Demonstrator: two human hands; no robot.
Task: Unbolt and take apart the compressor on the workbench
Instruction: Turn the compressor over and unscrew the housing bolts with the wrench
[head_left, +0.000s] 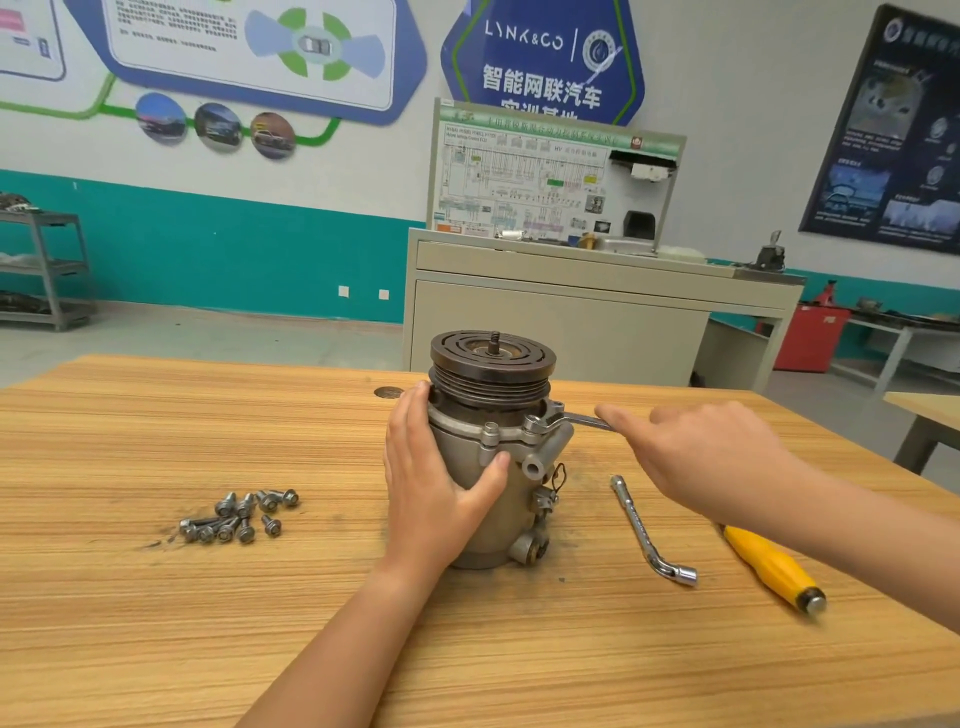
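Observation:
The grey metal compressor (511, 499) stands upright in the middle of the wooden workbench (156, 623), its dark grooved pulley (492, 364) on top. My left hand (436, 467) grips the compressor body from the left, thumb across the front. A flat wrench (566, 418) sits on a bolt at the flange on the compressor's right side. My right hand (696, 452) holds the wrench handle, fingers curled over it, index finger lying along the shaft.
Several loose bolts (239, 517) lie in a pile left of the compressor. An L-shaped socket wrench (649, 530) and a yellow-handled screwdriver (774, 569) lie to its right. A beige training cabinet (571, 312) stands behind the bench, a second table (924, 410) at far right.

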